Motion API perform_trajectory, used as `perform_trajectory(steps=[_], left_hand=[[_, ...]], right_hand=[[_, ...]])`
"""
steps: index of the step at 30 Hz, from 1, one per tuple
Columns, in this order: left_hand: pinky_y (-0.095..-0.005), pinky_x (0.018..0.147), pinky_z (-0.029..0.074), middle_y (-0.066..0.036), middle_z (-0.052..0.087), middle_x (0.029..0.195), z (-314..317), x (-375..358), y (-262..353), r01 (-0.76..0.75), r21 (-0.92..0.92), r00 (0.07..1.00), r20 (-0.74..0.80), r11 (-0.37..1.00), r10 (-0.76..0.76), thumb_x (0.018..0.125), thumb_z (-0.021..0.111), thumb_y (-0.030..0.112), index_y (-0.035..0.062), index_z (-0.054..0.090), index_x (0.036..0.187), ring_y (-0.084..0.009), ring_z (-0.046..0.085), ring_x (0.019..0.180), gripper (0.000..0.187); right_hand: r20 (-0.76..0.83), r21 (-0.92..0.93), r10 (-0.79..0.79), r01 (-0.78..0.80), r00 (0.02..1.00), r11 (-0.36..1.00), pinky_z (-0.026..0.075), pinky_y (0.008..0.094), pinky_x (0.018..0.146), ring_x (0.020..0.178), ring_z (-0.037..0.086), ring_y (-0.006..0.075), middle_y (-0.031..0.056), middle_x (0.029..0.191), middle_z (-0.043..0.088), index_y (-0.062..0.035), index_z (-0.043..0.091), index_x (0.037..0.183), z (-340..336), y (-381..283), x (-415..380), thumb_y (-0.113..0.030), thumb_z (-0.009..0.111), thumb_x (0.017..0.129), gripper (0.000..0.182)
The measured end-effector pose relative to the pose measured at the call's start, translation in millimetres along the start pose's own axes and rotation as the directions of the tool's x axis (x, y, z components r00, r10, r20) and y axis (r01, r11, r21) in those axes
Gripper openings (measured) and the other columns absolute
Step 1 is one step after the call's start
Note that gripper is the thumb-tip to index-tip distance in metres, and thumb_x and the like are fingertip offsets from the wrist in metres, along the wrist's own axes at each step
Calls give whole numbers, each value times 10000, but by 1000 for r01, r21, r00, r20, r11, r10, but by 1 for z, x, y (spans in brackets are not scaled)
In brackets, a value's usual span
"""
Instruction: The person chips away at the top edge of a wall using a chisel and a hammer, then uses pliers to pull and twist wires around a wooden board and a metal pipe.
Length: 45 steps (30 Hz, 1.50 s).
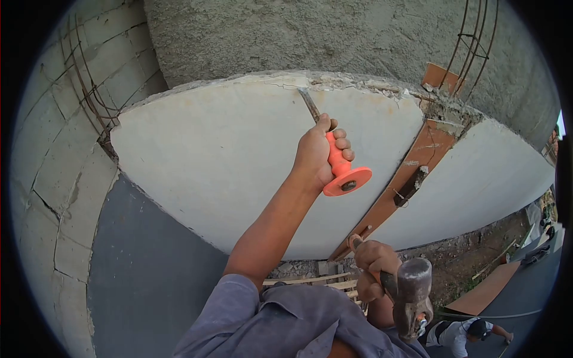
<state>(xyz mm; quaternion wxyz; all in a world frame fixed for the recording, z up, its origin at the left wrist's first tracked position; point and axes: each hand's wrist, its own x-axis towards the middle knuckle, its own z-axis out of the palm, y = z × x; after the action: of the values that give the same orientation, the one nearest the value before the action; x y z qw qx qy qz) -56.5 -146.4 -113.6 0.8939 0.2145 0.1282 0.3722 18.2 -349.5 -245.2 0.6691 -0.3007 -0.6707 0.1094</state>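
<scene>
My left hand (316,152) is wrapped round the orange grip of a chisel (341,161), whose round guard and metal head face down toward me. The chisel's tip touches the upper edge of a white plastered wall (239,131), beside a thin crack and broken plaster. Lower right, my right hand (376,262) is closed round the handle of a hammer (413,286). The hammer's heavy metal head is close to the camera, apart from the chisel.
Brown boards (382,206) cover a column with bent rebar (471,48) above it. A block wall (71,197) stands at left, a rough grey wall (286,42) behind. Below right, another person (456,337) bends over a dark surface. Wooden strips lie below.
</scene>
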Motion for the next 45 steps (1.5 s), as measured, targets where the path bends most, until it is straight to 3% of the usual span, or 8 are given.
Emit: perform_trajectory(steps=[2, 4, 5, 7, 12, 15, 30, 45], left_hand=[[-300, 490, 420, -15, 471, 726, -3, 1, 1, 11, -22, 1000, 11, 1000, -11, 1047, 425, 321, 101, 431, 976, -122, 460, 571, 231], [-297, 490, 418, -14, 471, 725, -2, 1, 1, 21, -44, 1000, 24, 999, -20, 1046, 429, 317, 104, 436, 979, -122, 461, 571, 224], [-285, 484, 412, -6, 466, 720, -7, 1, 1, -8, -18, 1000, -8, 1000, 8, 1044, 434, 314, 105, 444, 970, -114, 457, 568, 222], [-259, 472, 401, 9, 457, 709, -9, 12, 14, -90, 37, 995, -38, 995, 91, 1041, 444, 308, 107, 460, 953, -98, 447, 561, 220], [-272, 471, 409, 15, 465, 705, -29, -11, 14, 19, 152, 1000, -2, 988, -19, 1030, 473, 315, 110, 482, 973, -95, 447, 560, 214], [-286, 463, 418, 7, 481, 711, -65, -37, -3, 132, 415, 990, -16, 900, -138, 1025, 481, 325, 99, 493, 1010, -97, 449, 553, 227], [-259, 428, 404, -5, 464, 707, -57, -32, 54, -78, 66, 997, 10, 995, 77, 1029, 463, 282, 82, 508, 993, -96, 433, 536, 208], [-249, 452, 414, 3, 449, 717, -44, -34, 63, 8, -83, 996, 84, 997, -1, 1041, 416, 241, 85, 473, 942, -95, 441, 551, 194]], right_hand=[[90, -75, 39, -32, 995, 997, 450, 399, 557, 605, 595, 293, 98, 748, 608, -56, 552, 855, -6, 15, -1, -198, 688, 757, 219], [-102, -469, 410, -407, 907, 784, 453, 411, 567, 611, 597, 303, 105, 749, 618, -42, 567, 862, 3, 26, -16, -167, 683, 746, 207], [-98, -359, 529, -526, 843, 771, 486, 370, 619, 663, 620, 299, 117, 782, 629, -14, 590, 955, 1, 16, -7, -160, 698, 740, 282], [-2, -493, 310, -271, 951, 827, 496, 328, 640, 696, 634, 290, 118, 787, 626, -10, 592, 1012, 0, 27, -16, -137, 687, 755, 302], [-246, 56, 355, -352, 902, 934, 470, 285, 685, 725, 616, 214, 58, 741, 586, -46, 600, 919, 18, 23, -30, -247, 650, 827, 226], [-130, -169, 318, -337, 939, 926, 393, 281, 580, 633, 487, 144, 43, 712, 503, -47, 462, 988, -8, 40, -52, -456, 561, 937, 423], [-205, 170, 331, -299, 921, 939, 445, 297, 512, 596, 495, 151, 55, 736, 441, -32, 436, 983, 6, 4, -14, -499, 592, 932, 495], [-80, -76, -268, 262, 960, 962, 467, 349, 455, 468, 511, 199, 49, 623, 476, -55, 459, 877, 39, -73, 58, -560, 585, 912, 522]])
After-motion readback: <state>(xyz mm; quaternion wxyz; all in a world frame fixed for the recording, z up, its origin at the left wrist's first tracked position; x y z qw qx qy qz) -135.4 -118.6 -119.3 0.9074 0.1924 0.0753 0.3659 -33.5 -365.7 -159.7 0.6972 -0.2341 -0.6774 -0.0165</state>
